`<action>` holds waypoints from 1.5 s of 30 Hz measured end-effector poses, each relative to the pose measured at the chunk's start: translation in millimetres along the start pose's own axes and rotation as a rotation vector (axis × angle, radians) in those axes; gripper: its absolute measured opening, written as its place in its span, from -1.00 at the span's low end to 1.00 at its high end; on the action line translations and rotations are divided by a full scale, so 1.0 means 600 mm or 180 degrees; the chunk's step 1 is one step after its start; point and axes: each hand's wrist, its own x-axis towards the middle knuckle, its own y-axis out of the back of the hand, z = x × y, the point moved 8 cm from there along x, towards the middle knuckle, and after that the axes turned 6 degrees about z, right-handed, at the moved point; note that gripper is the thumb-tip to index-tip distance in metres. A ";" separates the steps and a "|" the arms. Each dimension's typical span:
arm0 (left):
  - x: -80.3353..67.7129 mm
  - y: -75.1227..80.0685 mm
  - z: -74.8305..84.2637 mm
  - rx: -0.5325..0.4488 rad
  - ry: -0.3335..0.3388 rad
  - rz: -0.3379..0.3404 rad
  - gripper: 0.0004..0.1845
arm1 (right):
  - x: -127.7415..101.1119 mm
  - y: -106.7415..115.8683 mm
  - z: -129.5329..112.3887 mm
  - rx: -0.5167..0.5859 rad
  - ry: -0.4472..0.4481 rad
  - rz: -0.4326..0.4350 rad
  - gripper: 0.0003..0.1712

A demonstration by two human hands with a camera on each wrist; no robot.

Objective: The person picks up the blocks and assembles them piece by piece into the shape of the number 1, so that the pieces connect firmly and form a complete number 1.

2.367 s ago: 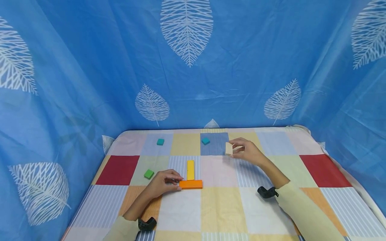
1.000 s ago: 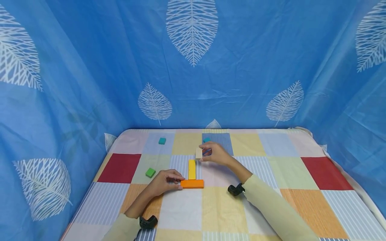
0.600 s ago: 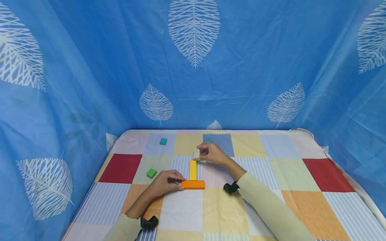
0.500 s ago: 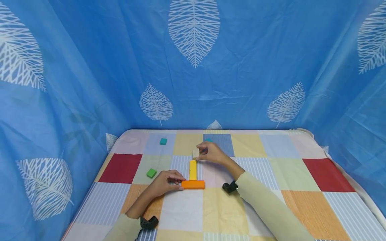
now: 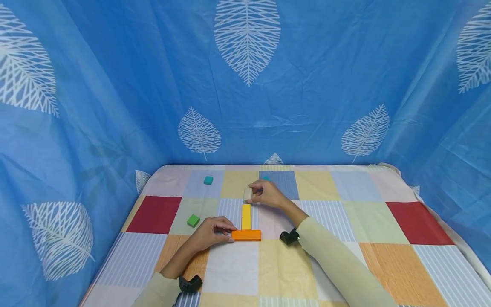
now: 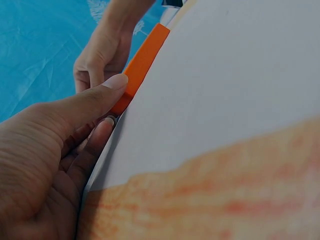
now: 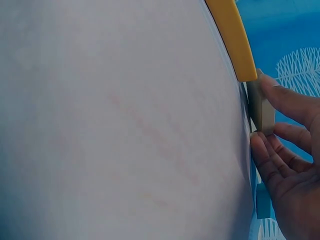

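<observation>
**Cream block (image 5: 247, 195) pinched just beyond the far end of the yellow block (image 5: 246, 216)**

We see the right hand (image 5: 267, 194) holding the cream block between its thumb and curled fingers, with only a block's thickness between them. Its grip lies along the block's right side in the head view. Whether the cream block touches the yellow one or rests fully on the cloth, we cannot tell.

We find the left hand (image 5: 210, 233) nearly closed too, thumb and fingertips pinching the left end of the orange block (image 5: 246, 236). That block lies crosswise, and the yellow block runs away from the middle of its far edge, the two appearing to touch.

Around them on the patchwork tablecloth (image 5: 232, 273) we count three smaller blocks: a green block (image 5: 193, 221) beyond the left hand, a teal block (image 5: 208, 180) farther back on the left, and a second teal piece (image 5: 266, 178) partly hidden behind the right hand. Behind the table we see a blue curtain (image 5: 307, 76) printed with white leaves.
</observation>
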 end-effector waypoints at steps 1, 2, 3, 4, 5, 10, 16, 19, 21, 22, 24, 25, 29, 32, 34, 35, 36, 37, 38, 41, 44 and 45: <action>0.000 0.000 0.000 -0.0004 0.0008 0.0001 -0.71 | 0.000 -0.001 0.000 -0.0009 -0.0004 -0.0007 -0.34; 0.000 0.000 0.000 -0.0015 -0.0002 0.0004 -0.71 | 0.001 -0.001 0.001 -0.0012 -0.0014 -0.0019 -0.34; 0.000 0.000 0.001 -0.0024 -0.0011 0.0007 -0.71 | 0.001 -0.002 0.002 -0.0008 -0.0028 -0.0029 -0.33; 0.000 0.000 0.001 -0.0036 -0.0018 0.0007 -0.71 | 0.002 -0.003 0.003 -0.0020 -0.0043 -0.0039 -0.33; 0.000 0.000 0.002 -0.0046 -0.0036 0.0007 -0.71 | 0.002 -0.004 0.004 -0.0038 -0.0046 -0.0051 -0.33; -0.001 0.001 0.006 -0.0024 -0.0043 -0.0001 -0.71 | 0.005 -0.006 0.006 -0.0167 -0.0041 -0.0066 -0.44; -0.001 0.001 0.005 0.0007 -0.0058 0.0000 -0.71 | 0.011 -0.004 0.006 -0.0270 -0.0089 -0.0012 -0.56; -0.001 0.000 0.003 0.0026 -0.0019 -0.0004 -0.71 | 0.014 -0.005 0.008 -0.0299 -0.0118 -0.0016 -0.58; -0.001 0.000 0.001 0.0031 0.0012 -0.0001 -0.71 | 0.016 -0.005 0.009 -0.0294 -0.0156 -0.0015 -0.60; 0.000 0.000 -0.001 0.0038 0.0044 0.0001 -0.71 | 0.016 -0.005 0.009 -0.0298 -0.0166 -0.0012 -0.61; 0.000 -0.001 -0.004 0.0046 0.0061 0.0007 -0.71 | 0.017 -0.005 0.011 -0.0301 -0.0203 -0.0001 -0.63; 0.000 -0.001 -0.005 0.0048 0.0069 0.0009 -0.71 | 0.017 -0.005 0.011 -0.0300 -0.0227 0.0013 -0.64; 0.001 0.000 -0.006 0.0037 0.0066 0.0017 -0.71 | 0.019 -0.004 0.015 -0.0299 -0.0334 0.0069 -0.66; 0.001 0.000 -0.007 0.0035 0.0072 0.0019 -0.71 | 0.020 -0.004 0.018 -0.0260 -0.0437 0.0108 -0.67; 0.001 0.000 -0.009 0.0044 0.0090 0.0026 -0.71 | 0.020 -0.004 0.019 -0.0208 -0.0501 0.0128 -0.68; 0.001 0.000 -0.009 0.0047 0.0093 0.0031 -0.71 | 0.019 -0.004 0.019 -0.0187 -0.0531 0.0138 -0.68; 0.000 0.000 -0.009 0.0040 0.0095 0.0041 -0.72 | 0.019 -0.004 0.020 -0.0160 -0.0560 0.0150 -0.68; 0.001 0.000 -0.009 0.0037 0.0101 0.0051 -0.72 | 0.019 -0.004 0.020 -0.0133 -0.0590 0.0163 -0.69; 0.001 0.001 -0.009 0.0029 0.0097 0.0058 -0.72 | 0.019 -0.004 0.020 -0.0111 -0.0614 0.0174 -0.69; 0.001 0.001 -0.008 -0.0008 0.0090 0.0066 -0.72 | 0.019 -0.003 0.020 -0.0073 -0.0677 0.0204 -0.70; 0.002 0.001 -0.007 -0.0033 0.0092 0.0059 -0.72 | 0.018 -0.003 0.020 -0.0069 -0.0720 0.0236 -0.71; 0.002 0.001 -0.007 -0.0032 0.0100 0.0057 -0.72 | 0.019 -0.003 0.020 -0.0079 -0.0725 0.0245 -0.71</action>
